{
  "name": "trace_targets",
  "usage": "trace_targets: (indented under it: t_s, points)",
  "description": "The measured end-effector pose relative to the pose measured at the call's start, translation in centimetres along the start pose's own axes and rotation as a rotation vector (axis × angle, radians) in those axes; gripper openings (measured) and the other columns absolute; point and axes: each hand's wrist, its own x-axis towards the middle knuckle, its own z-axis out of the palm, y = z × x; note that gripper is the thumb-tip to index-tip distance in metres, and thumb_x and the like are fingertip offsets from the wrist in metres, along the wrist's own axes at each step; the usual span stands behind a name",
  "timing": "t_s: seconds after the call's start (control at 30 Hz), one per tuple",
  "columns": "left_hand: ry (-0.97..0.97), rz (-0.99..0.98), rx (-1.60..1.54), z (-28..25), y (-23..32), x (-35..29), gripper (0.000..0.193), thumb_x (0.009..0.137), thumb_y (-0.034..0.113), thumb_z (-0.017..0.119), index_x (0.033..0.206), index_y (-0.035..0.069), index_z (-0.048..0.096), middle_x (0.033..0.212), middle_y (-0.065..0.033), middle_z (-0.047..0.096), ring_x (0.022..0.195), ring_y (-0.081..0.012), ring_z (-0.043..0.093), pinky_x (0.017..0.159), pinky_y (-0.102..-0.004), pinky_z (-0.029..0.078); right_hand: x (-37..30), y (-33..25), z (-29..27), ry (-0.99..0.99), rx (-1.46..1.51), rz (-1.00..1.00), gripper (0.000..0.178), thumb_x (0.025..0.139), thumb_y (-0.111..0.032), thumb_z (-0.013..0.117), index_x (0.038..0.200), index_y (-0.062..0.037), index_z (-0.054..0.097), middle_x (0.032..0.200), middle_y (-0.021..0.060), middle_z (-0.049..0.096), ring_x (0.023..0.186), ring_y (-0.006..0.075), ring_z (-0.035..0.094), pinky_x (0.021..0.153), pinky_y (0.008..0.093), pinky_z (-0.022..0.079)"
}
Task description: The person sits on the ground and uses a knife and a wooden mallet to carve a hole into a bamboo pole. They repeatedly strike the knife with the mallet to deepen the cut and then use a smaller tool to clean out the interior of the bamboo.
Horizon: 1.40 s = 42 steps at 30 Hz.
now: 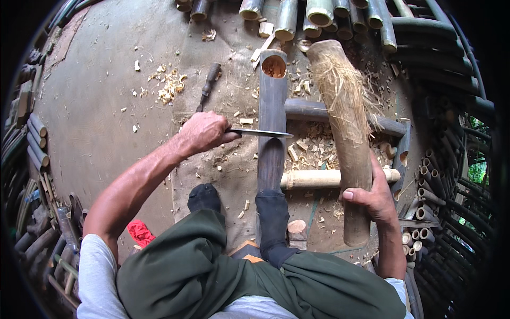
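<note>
1. A long, dark, round bamboo pole (272, 101) lies on the ground in the middle, with a round hole near its far end and a scooped-out spot halfway along.
2. A thin, grey metal blade (260, 132) lies across the pole, right by the scooped-out spot. I can't tell if it touches.
3. The left hand (204, 130) has its fingers curled tight around the blade's handle end.
4. The right hand (374, 196) grips the near part of a thick, brown wooden club (340, 101). Its far part is rough and stringy.
5. A foot in a black sock (272, 226) is on the near part of the pole.
6. Two bamboo bars, one dark (306, 109) and one pale yellow (313, 179), run from the pole's right side, behind the club.
7. Pale wood chips (311, 151) lie between the bars.
8. A dark-handled chisel (210, 80) lies beyond the left hand.
9. Cut bamboo tubes (320, 13) are piled at the far edge.
</note>
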Motion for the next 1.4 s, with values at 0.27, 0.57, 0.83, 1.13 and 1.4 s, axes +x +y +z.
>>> trace_targets:
  t_s: [0.27,0.57,0.83,1.13,1.4]
  points:
    - [0.022,0.009,0.012,-0.5,0.8,0.3,0.052,0.099,0.052,0.072,0.084,0.003,0.077,0.071,-0.0212,0.071,0.069,-0.0404,0.073,0.064,-0.0524,0.056,6.6,2.2,2.8,0.215,-0.594,-0.724,0.091,0.084,-0.017,0.084,0.157,-0.0053,0.031,0.126,0.0257,0.068,0.110,0.0378,0.072,0.100,0.0491,0.058]
    - [0.010,-0.002,0.024,-0.8,-0.5,-0.7,0.053,0.097,0.054,0.073,0.085,0.002,0.077,0.072,-0.0220,0.070,0.071,-0.0417,0.073,0.066,-0.0528,0.057,6.9,-14.9,2.2,-0.026,-0.745,-0.501,0.062,0.082,-0.024,0.079,0.132,-0.0037,0.048,0.111,0.0191,0.068,0.101,0.0310,0.070,0.088,0.0469,0.061]
    - [-0.014,0.044,-0.006,0.0,0.4,1.4,0.059,0.097,0.059,0.072,0.082,0.002,0.075,0.071,-0.0219,0.070,0.070,-0.0416,0.072,0.065,-0.0530,0.056,10.7,0.0,5.4,-0.171,-0.978,0.008,0.064,0.079,-0.019,0.088,0.127,-0.0025,0.050,0.114,0.0274,0.072,0.107,0.0400,0.073,0.095,0.0541,0.060]
    - [0.032,0.048,-0.044,-0.2,-1.4,-0.4,0.064,0.095,0.059,0.073,0.080,-0.003,0.073,0.072,-0.0241,0.069,0.072,-0.0441,0.072,0.065,-0.0537,0.056,6.5,-16.9,3.3,0.234,-0.264,-0.794,0.058,0.078,-0.016,0.084,0.126,0.0012,0.058,0.101,0.0135,0.069,0.092,0.0259,0.072,0.086,0.0442,0.060]
    - [0.016,0.095,-0.081,0.5,-0.7,1.9,0.067,0.093,0.063,0.074,0.078,-0.002,0.073,0.073,-0.0250,0.069,0.074,-0.0450,0.072,0.067,-0.0537,0.056,11.6,-4.9,2.5,-0.052,-0.881,-0.140,0.073,0.072,-0.029,0.089,0.127,0.0024,0.054,0.116,0.0284,0.071,0.108,0.0382,0.072,0.097,0.0469,0.057]
